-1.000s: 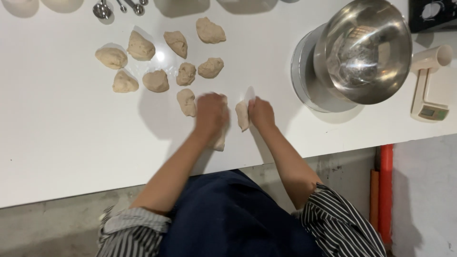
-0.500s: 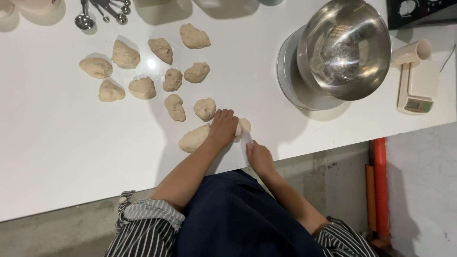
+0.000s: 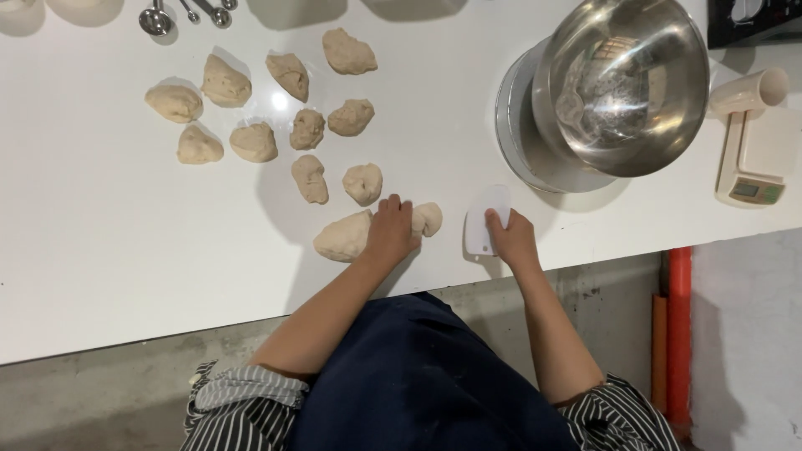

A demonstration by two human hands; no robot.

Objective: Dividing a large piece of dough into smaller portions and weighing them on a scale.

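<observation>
Two bare hands are at work along the near edge of the white table (image 3: 100, 267). The left hand (image 3: 391, 230) lies palm down across a long piece of dough (image 3: 344, 238), fingers curled over its middle, so the dough shows on both sides of the hand. Its long axis runs roughly left to right along the table edge, the thicker end pointing left and slightly toward the person, the smaller rounded end pointing right. It looks pale tan, soft and lumpy, with a floury, uneven skin. The right hand (image 3: 511, 238) is just beside it, apart from the dough, fingers pressed flat on a white plastic scraper (image 3: 484, 219) lying flat on the table with its long side running away from the person.

Farther out sit ten smaller dough lumps (image 3: 309, 129), loosely clustered and mostly apart. Off to the right stands a shiny steel bowl (image 3: 626, 83) on a round scale, a small cream-coloured scale (image 3: 748, 159) beside it. At the far edge lie metal measuring spoons (image 3: 159, 17).
</observation>
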